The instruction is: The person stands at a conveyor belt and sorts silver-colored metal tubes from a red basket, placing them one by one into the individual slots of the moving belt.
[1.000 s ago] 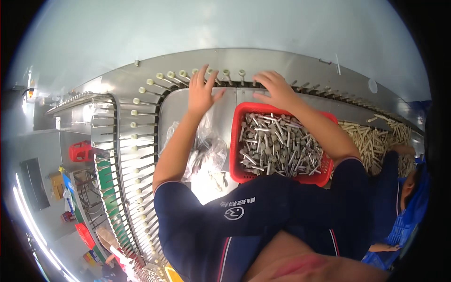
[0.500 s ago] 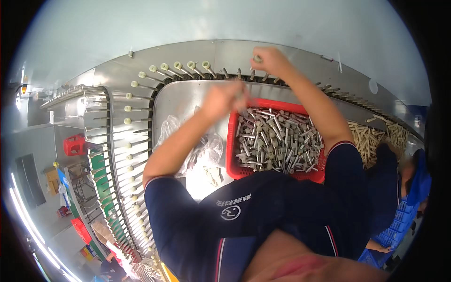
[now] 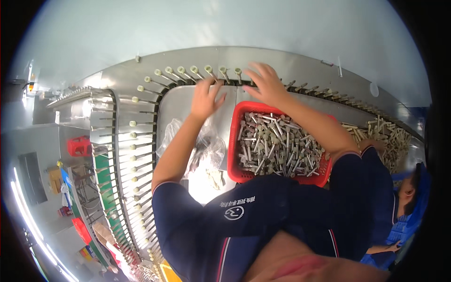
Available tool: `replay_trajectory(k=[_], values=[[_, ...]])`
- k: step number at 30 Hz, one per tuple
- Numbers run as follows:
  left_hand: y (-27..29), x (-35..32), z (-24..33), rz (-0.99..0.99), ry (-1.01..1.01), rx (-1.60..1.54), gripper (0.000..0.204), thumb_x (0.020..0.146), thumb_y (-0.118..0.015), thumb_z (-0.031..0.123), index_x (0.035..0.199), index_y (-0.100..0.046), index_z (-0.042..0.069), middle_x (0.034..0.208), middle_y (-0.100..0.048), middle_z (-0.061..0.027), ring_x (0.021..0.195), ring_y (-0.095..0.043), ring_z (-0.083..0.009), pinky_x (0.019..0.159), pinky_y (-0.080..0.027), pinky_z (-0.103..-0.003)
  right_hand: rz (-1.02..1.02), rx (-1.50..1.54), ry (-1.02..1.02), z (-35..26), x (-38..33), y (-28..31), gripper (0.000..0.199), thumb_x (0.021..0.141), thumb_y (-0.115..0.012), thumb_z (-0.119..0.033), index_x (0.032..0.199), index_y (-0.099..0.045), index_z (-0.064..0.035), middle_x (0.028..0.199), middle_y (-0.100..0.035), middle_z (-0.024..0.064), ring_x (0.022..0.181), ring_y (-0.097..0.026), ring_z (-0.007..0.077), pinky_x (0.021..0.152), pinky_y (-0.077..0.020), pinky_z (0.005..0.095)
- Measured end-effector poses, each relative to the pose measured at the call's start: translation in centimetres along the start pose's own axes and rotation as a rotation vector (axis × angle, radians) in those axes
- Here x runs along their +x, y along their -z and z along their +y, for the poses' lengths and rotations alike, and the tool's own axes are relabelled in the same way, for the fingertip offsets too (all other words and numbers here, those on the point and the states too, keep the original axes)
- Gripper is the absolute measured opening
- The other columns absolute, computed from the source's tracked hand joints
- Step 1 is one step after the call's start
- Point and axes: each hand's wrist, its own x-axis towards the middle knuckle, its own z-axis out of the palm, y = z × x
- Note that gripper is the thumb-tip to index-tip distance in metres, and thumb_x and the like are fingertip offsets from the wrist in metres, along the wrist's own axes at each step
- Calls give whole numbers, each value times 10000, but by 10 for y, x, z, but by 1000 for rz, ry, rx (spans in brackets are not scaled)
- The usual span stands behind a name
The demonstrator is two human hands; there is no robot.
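1. The left hand point(image 3: 205, 102) lay over the inner edge of a dark, narrow, curved track point(image 3: 156, 120), its fingertips close to the bases of the pins there; whether they touched could not be told. Its grip was released, the thumb standing apart from the fingers.
2. The right hand point(image 3: 271, 89) was raised over the same track, farther to the right. Its grip was likewise released, with fingers spread and thumb apart.
3. Pale green, round, cup-shaped heads point(image 3: 238, 71) on slender metal stems stood in a row along the track. The rightmost of these lay just beside the fingers of the right hand; others continued leftward around the bend.
4. Slender grey pins point(image 3: 324, 91) followed the track to the right of the right hand.
5. A red, rectangular plastic basket with perforated walls point(image 3: 232, 155) sat below the right forearm, filled with loose, shiny metal rods with grey-green heads point(image 3: 270, 141).
6. A clear, crumpled plastic bag point(image 3: 213, 145) lay left of the basket on the smooth grey metal counter point(image 3: 181, 101).
7. At the right, a heap of beige, rod-shaped pieces point(image 3: 390, 145) lay near a co-worker's dark blue sleeve point(image 3: 376, 174).
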Motion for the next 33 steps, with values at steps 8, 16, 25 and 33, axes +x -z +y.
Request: replay_trajectory(k=[8,16,25,33], values=[[-43,69,-35,-603,-106,151,318,886,-514,437,1093,-505,195,819,-627,-61,689,-624,-322,583,-487,-447,-566,-66,-123,39,61,-17,409,814,-538,-444,970,-551,-65,758,-641,141,719,-630,326,624,-494,437],[-43,123,-8,-671,-273,12,307,882,-536,430,958,-542,133,770,-639,-70,681,-622,-310,587,-487,-431,-228,149,-206,59,22,28,155,832,-553,-197,940,-561,-87,781,-623,126,680,-607,312,595,-460,423],[-9,13,118,-891,-252,-475,435,791,-667,242,1195,-552,127,1245,-513,-150,1022,-571,-304,833,-482,-419,-708,335,-64,16,-138,51,494,818,-629,-337,1232,-500,-100,1099,-558,170,1016,-549,345,865,-446,409],[-4,30,29,-193,-84,-13,487,755,-688,241,1206,-539,139,1227,-526,-141,1105,-507,-314,908,-408,-463,-278,27,-30,17,-37,42,604,789,-663,-354,1286,-466,-73,1277,-482,150,1181,-444,333,992,-352,444]])
